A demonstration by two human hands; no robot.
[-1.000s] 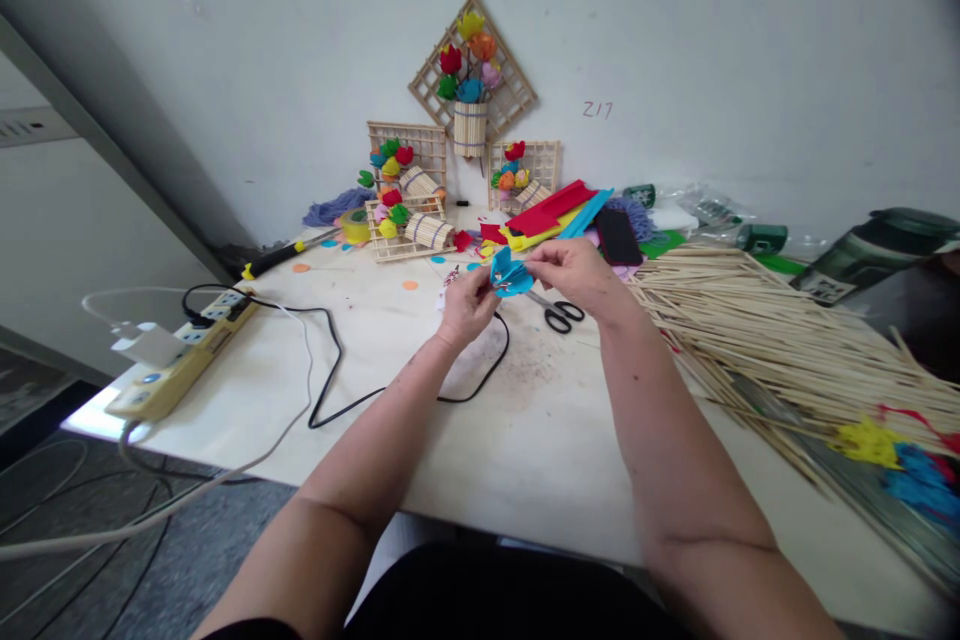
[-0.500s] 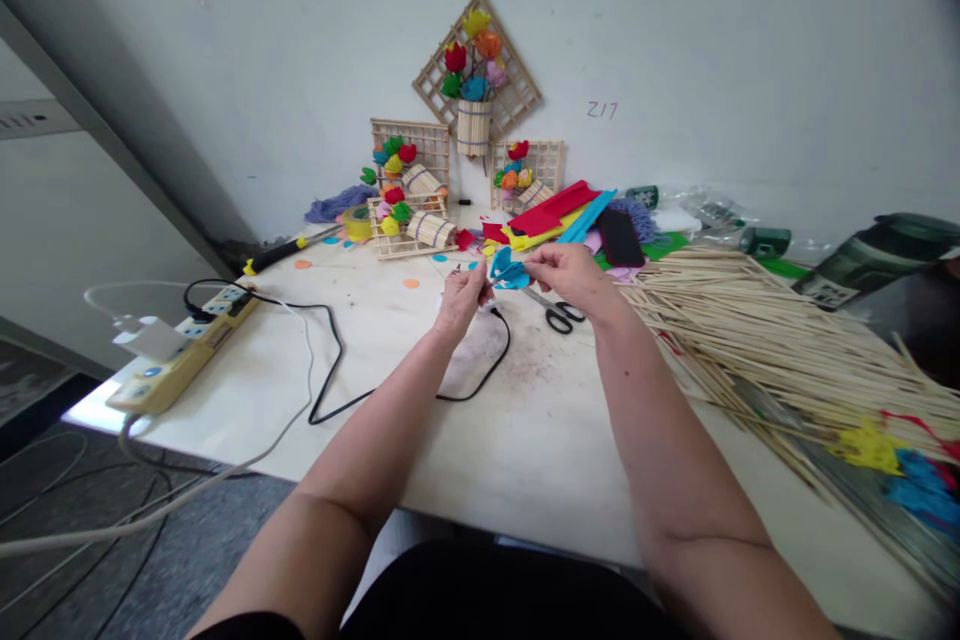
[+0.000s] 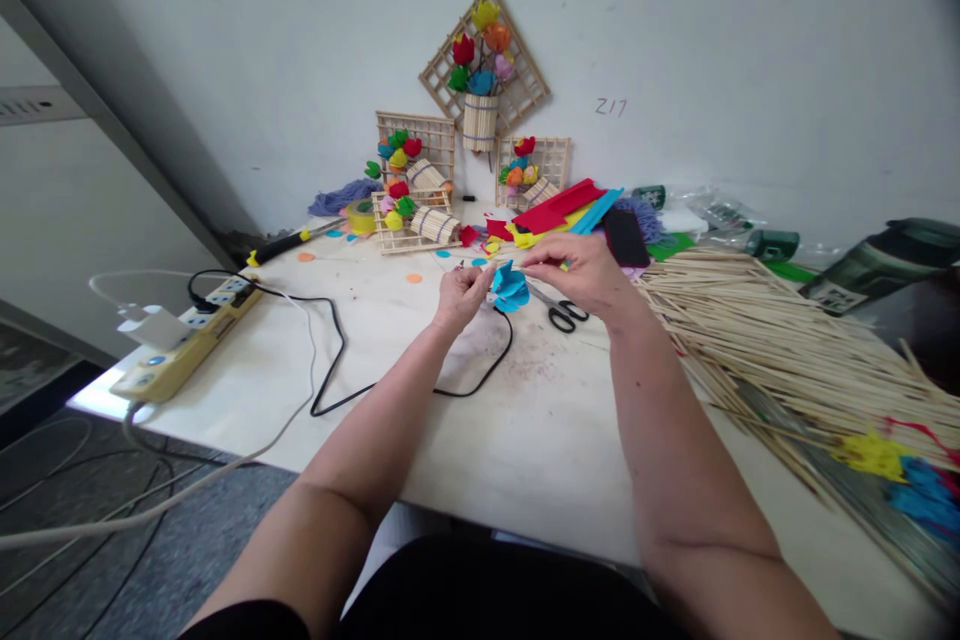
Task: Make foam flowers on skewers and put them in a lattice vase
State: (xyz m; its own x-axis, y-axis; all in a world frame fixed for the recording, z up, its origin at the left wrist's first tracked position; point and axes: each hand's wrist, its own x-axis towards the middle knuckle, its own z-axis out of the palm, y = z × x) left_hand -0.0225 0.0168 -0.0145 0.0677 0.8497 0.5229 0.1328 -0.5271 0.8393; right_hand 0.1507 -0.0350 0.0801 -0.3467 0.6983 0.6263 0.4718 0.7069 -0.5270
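Blue flower (image 3: 511,288): bright blue, paper-like, with several loose petals that flare and crumple at the edges; it is up above the bench (image 3: 510,460), between the two hands, its petals spreading to the right.
Left hand (image 3: 463,295): thumb and fingers closed together on the flower's left end, holding it.
Right hand (image 3: 574,270): thumb and fingertips drawn narrow, just beside the flower's upper right; whether something thin sits between them, I cannot tell.
Scissors (image 3: 568,315): black-handled, lying near the right hand.
Wall writing (image 3: 611,107): reddish, handwritten, reads "Z17" or "217"; the first mark could be either.
Dark green bottle (image 3: 885,265): tilted, at the right, with a pale label (image 3: 834,298) bearing dark marks too blurred to read.
Green wrapper (image 3: 772,245): around a clear bottle, its pale print too small to make out.
Diamond lattice (image 3: 525,100): against the wall, carrying yellow, orange, red, pink, green and blue flowers above a stick-built basket (image 3: 480,123).
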